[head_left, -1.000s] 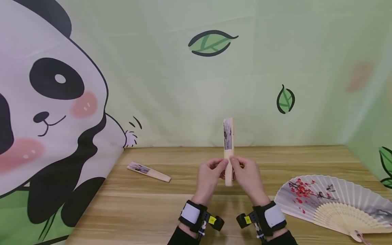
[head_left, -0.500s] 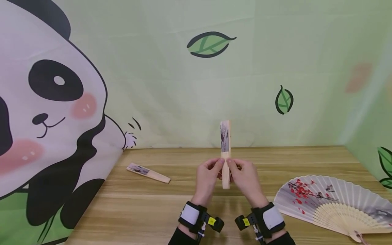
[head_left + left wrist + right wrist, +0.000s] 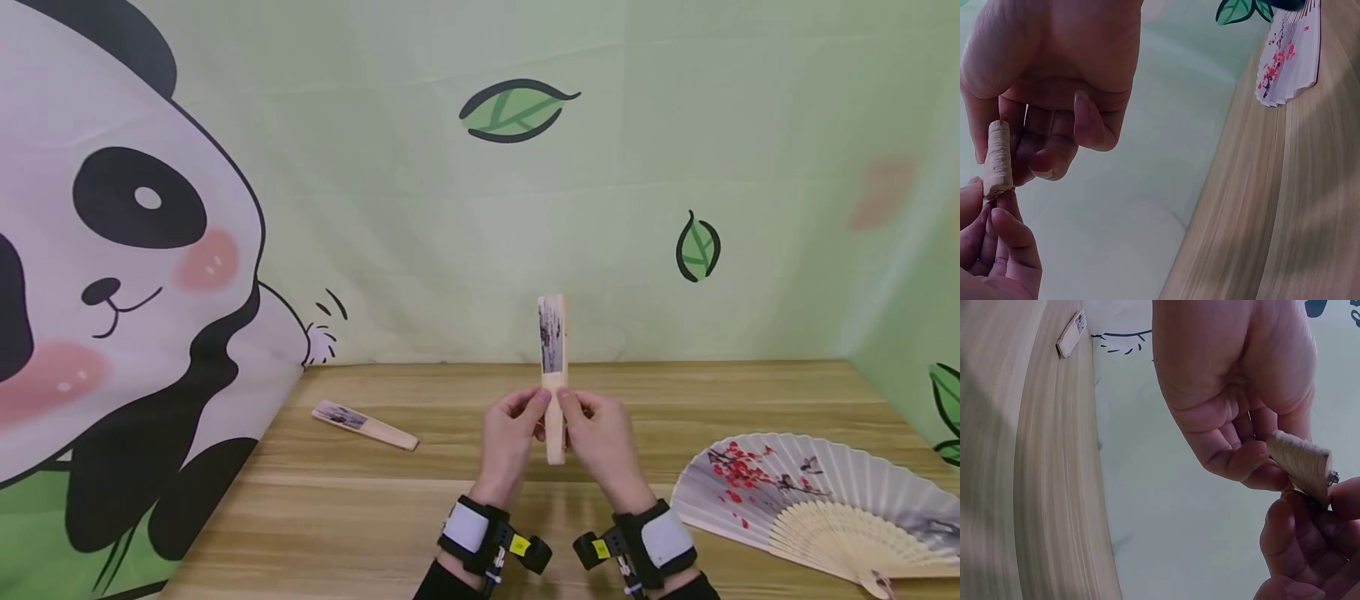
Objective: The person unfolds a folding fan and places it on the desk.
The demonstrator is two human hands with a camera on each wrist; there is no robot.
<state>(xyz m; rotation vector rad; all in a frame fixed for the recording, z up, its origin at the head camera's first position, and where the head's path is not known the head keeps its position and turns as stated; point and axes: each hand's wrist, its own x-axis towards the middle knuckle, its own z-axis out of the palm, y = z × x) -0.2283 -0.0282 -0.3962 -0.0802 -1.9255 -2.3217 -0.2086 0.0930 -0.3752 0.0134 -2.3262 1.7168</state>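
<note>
Towering behind the table (image 3: 322,508) is a panda backdrop (image 3: 420,225). An open fan (image 3: 825,500) lies at the table's right. The left hand (image 3: 510,437) and right hand (image 3: 603,433) pinch a closed fan (image 3: 552,333) between them above the table; a second closed fan (image 3: 365,426) lies to the left.

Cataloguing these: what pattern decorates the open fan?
The open fan is pale grey, printed with red blossoms, clearest in the head view.

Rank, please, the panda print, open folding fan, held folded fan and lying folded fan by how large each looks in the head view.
1. Panda print
2. Open folding fan
3. Held folded fan
4. Lying folded fan
The held one may be nearer the camera, so the folded fans' true order is unsure.
</note>
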